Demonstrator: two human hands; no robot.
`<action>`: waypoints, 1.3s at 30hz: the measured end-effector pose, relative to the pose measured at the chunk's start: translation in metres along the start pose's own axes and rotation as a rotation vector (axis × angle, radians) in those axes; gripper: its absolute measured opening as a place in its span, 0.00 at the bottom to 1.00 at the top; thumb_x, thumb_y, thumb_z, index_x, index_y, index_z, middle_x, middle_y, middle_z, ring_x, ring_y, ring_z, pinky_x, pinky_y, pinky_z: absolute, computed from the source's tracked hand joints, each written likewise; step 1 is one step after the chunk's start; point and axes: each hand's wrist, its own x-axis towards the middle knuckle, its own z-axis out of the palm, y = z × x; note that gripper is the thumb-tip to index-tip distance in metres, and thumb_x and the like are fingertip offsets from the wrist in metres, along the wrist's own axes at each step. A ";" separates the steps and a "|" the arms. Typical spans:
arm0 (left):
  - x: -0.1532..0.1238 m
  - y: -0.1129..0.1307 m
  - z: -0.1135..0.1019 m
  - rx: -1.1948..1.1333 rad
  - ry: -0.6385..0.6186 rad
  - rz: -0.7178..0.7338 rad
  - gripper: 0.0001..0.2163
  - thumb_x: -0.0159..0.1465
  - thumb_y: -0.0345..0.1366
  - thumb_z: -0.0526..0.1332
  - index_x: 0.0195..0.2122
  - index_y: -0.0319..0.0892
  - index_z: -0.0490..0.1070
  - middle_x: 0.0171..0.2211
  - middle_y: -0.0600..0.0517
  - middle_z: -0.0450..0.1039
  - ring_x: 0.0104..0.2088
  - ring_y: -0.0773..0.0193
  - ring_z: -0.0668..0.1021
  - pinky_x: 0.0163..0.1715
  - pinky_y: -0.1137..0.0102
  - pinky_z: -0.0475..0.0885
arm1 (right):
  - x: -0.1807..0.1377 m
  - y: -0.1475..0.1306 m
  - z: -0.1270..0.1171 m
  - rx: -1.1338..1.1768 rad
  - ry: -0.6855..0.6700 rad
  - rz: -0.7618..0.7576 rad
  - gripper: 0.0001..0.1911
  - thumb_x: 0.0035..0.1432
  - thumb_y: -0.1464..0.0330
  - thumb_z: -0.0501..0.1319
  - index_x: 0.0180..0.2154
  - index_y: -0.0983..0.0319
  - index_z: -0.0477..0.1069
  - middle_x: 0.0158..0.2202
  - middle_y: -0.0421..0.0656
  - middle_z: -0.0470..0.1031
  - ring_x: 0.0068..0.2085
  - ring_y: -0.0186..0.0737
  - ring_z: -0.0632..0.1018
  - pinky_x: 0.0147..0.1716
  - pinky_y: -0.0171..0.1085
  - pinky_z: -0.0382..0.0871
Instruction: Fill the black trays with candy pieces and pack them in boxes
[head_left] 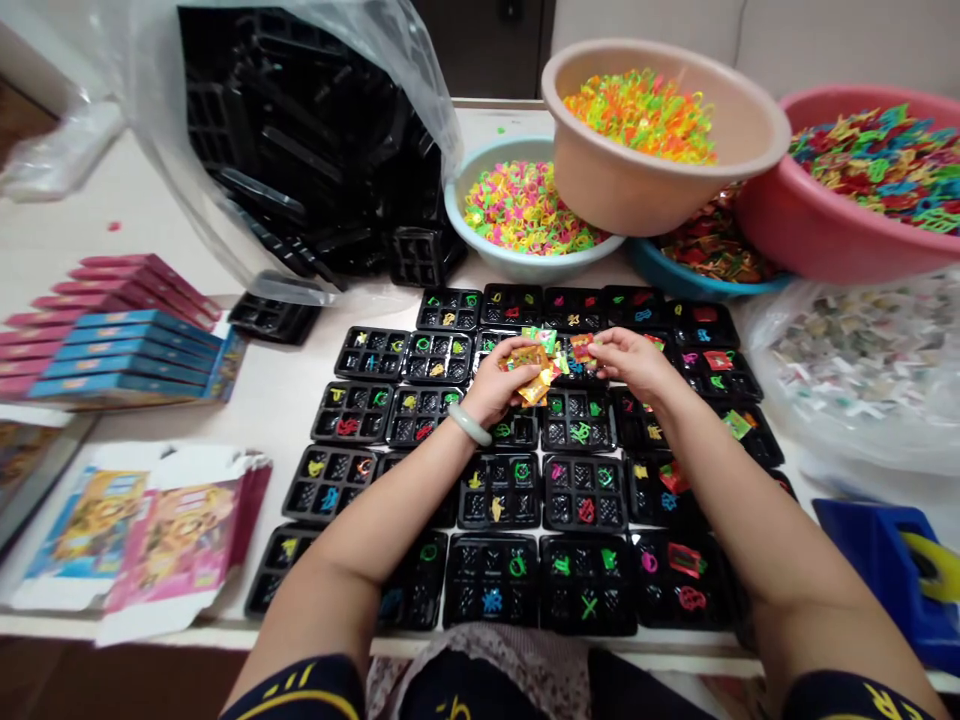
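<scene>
While both hands (495, 388) (628, 360) grip packets (536, 388), trays (585, 492) (basins (630, 185) behind) crowd a white table (274, 400).

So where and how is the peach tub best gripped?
Probably by the rim of the peach tub, at its left and near edges, coming from the front and above: the rim flares outward, while the red tub crowds its right side.

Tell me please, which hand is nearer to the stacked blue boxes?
Left. The left hand is to the right of the boxes; the right hand is farther right.
</scene>
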 end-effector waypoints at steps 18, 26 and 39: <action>-0.023 0.026 -0.052 0.039 0.066 0.019 0.19 0.47 0.33 0.70 0.42 0.43 0.71 0.32 0.53 0.75 0.20 0.72 0.73 0.15 0.79 0.66 | 0.129 -0.018 -0.034 -0.973 0.277 -0.156 0.07 0.53 0.67 0.65 0.32 0.65 0.76 0.31 0.50 0.77 0.38 0.51 0.78 0.42 0.46 0.70; -0.028 0.021 -0.048 0.018 -0.001 0.006 0.19 0.48 0.33 0.70 0.41 0.43 0.72 0.31 0.53 0.74 0.20 0.73 0.72 0.16 0.79 0.66 | 0.097 -0.013 -0.025 -0.742 0.160 -0.170 0.09 0.52 0.66 0.65 0.35 0.64 0.76 0.29 0.43 0.77 0.30 0.40 0.76 0.37 0.41 0.70; -0.042 0.003 -0.029 0.259 -0.198 0.113 0.14 0.51 0.31 0.69 0.40 0.42 0.75 0.39 0.50 0.75 0.35 0.66 0.77 0.36 0.70 0.73 | -0.019 -0.020 0.043 -0.225 -0.348 -0.036 0.10 0.47 0.59 0.68 0.29 0.58 0.75 0.28 0.41 0.76 0.30 0.38 0.74 0.28 0.38 0.70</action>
